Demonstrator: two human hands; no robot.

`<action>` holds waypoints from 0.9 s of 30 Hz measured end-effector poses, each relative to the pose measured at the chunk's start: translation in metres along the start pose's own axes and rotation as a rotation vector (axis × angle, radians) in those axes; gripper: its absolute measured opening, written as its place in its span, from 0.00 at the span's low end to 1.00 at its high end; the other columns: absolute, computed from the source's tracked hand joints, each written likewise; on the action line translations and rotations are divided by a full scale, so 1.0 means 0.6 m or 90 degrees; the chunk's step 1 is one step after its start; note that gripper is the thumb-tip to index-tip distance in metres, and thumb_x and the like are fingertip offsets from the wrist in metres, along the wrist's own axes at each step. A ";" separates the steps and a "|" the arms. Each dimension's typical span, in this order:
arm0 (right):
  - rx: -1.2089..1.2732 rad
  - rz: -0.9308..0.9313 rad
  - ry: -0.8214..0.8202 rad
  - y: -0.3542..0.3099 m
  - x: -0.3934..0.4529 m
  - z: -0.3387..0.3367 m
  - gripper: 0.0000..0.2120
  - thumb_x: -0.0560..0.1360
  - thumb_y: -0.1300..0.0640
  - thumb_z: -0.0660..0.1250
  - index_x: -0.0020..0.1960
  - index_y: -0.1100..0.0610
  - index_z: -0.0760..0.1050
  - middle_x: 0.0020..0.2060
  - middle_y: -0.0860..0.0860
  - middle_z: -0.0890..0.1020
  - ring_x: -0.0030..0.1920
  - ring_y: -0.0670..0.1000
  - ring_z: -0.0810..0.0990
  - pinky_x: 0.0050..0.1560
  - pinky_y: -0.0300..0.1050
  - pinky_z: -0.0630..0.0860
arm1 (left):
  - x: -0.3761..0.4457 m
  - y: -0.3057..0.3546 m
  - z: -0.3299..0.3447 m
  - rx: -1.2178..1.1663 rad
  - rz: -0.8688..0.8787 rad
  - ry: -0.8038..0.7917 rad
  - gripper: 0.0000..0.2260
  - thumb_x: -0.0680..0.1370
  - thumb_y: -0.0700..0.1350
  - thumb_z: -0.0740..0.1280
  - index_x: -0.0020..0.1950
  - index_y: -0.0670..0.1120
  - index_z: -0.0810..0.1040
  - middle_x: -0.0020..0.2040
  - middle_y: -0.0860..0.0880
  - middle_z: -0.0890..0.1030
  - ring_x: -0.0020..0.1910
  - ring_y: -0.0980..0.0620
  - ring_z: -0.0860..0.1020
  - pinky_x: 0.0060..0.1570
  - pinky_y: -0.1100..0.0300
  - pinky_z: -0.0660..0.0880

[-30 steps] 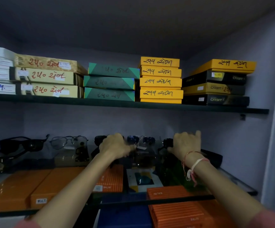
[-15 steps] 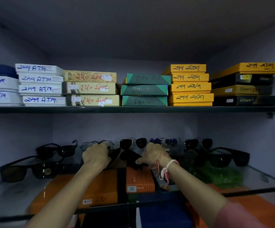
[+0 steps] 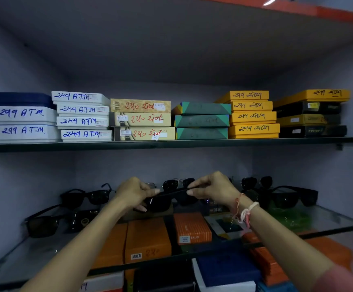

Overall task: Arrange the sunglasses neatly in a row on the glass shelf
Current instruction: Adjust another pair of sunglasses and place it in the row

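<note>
- Half a second ago both hands were down among the glasses at the back of the shelf. Now they have come up and closer together, and they hold one black pair of sunglasses (image 3: 160, 202) between them, above the glass shelf (image 3: 329, 218).
- The left hand (image 3: 132, 193) is curled around the left end of the black pair, with its fingers under the dark lens.
- The right hand (image 3: 213, 186) pinches the thin black arm of the same pair between thumb and fingers. The arm sticks out toward the right.
- The right wrist has pink and white thread bands (image 3: 245, 211) on it.
- More sunglasses sit on the glass shelf. Two black pairs (image 3: 65, 209) are on the left side, one behind the other.
- A pair with round dark lenses (image 3: 178, 183) stands at the back, just behind the hands.
- Another round dark pair (image 3: 255, 182) is at the back right, and a big black pair (image 3: 291, 196) sits just in front of it.
- Through the glass you can see orange boxes (image 3: 148, 239) below. One has a label that says MULTI.
- The top shelf (image 3: 171, 143) holds piles of flat boxes: white boxes (image 3: 82, 116) with blue writing, tan boxes (image 3: 141, 120) with red writing, green boxes (image 3: 202, 121), and yellow boxes (image 3: 252, 114).
</note>
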State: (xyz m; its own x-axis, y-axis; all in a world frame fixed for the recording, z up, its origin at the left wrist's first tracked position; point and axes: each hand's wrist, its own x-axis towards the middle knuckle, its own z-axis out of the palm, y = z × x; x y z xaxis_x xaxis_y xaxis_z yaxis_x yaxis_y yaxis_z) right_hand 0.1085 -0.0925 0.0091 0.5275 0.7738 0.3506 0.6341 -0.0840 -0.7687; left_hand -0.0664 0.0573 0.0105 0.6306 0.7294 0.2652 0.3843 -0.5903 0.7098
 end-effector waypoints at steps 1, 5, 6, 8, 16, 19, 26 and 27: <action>-0.008 0.000 0.007 -0.002 -0.004 0.000 0.11 0.67 0.55 0.79 0.47 0.57 0.87 0.30 0.47 0.83 0.29 0.39 0.81 0.32 0.27 0.74 | -0.001 -0.001 -0.002 -0.007 0.010 -0.011 0.14 0.73 0.50 0.73 0.51 0.41 0.86 0.62 0.43 0.82 0.44 0.43 0.85 0.47 0.51 0.84; -0.009 0.022 0.045 -0.009 -0.010 0.007 0.16 0.67 0.44 0.76 0.46 0.55 0.87 0.41 0.52 0.88 0.42 0.48 0.87 0.49 0.42 0.82 | -0.006 0.003 -0.002 0.058 0.077 0.011 0.09 0.70 0.46 0.76 0.45 0.42 0.87 0.47 0.45 0.87 0.38 0.50 0.84 0.35 0.64 0.83; -0.027 0.014 0.062 -0.011 -0.011 0.009 0.15 0.67 0.44 0.76 0.45 0.55 0.87 0.42 0.53 0.89 0.42 0.49 0.87 0.50 0.44 0.83 | -0.007 0.007 -0.002 0.081 0.088 0.031 0.08 0.71 0.46 0.76 0.44 0.42 0.87 0.44 0.47 0.86 0.36 0.52 0.83 0.31 0.67 0.81; -0.052 0.003 0.094 -0.011 -0.009 0.010 0.11 0.68 0.48 0.77 0.42 0.56 0.87 0.40 0.53 0.88 0.40 0.51 0.87 0.45 0.43 0.84 | -0.008 0.012 -0.001 0.166 0.107 0.095 0.08 0.73 0.47 0.74 0.45 0.44 0.87 0.43 0.47 0.87 0.39 0.50 0.84 0.37 0.59 0.83; -0.162 0.024 0.066 -0.015 0.011 -0.023 0.06 0.65 0.58 0.80 0.39 0.58 0.86 0.35 0.53 0.88 0.25 0.43 0.83 0.29 0.33 0.79 | 0.000 0.026 -0.003 0.230 0.095 0.195 0.07 0.74 0.47 0.73 0.42 0.43 0.87 0.41 0.43 0.87 0.41 0.45 0.84 0.45 0.52 0.82; -0.321 -0.005 0.154 -0.010 0.024 -0.039 0.06 0.66 0.56 0.77 0.41 0.58 0.87 0.39 0.57 0.88 0.41 0.54 0.87 0.47 0.45 0.84 | 0.006 0.027 0.012 0.143 0.057 0.174 0.08 0.73 0.45 0.73 0.39 0.41 0.86 0.33 0.44 0.85 0.31 0.47 0.84 0.38 0.54 0.84; -0.412 0.029 0.158 0.025 0.042 -0.030 0.13 0.71 0.57 0.71 0.50 0.65 0.82 0.49 0.63 0.84 0.52 0.64 0.83 0.49 0.51 0.80 | 0.027 0.039 0.060 0.136 -0.035 0.105 0.10 0.71 0.46 0.74 0.41 0.38 0.87 0.36 0.43 0.87 0.29 0.48 0.82 0.38 0.54 0.84; -0.415 0.034 0.155 0.033 0.044 -0.028 0.13 0.71 0.58 0.70 0.51 0.66 0.82 0.50 0.64 0.83 0.53 0.63 0.83 0.49 0.51 0.80 | 0.029 0.040 0.067 0.152 -0.045 0.102 0.11 0.71 0.47 0.74 0.41 0.39 0.86 0.36 0.44 0.87 0.28 0.50 0.81 0.39 0.55 0.84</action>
State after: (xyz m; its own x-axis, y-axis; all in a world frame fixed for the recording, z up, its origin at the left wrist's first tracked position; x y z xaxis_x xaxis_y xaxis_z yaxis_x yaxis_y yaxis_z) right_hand 0.1444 -0.0844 0.0122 0.6306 0.6024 0.4894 0.7738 -0.5364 -0.3369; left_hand -0.0191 0.0420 0.0057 0.4888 0.8060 0.3339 0.5839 -0.5866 0.5612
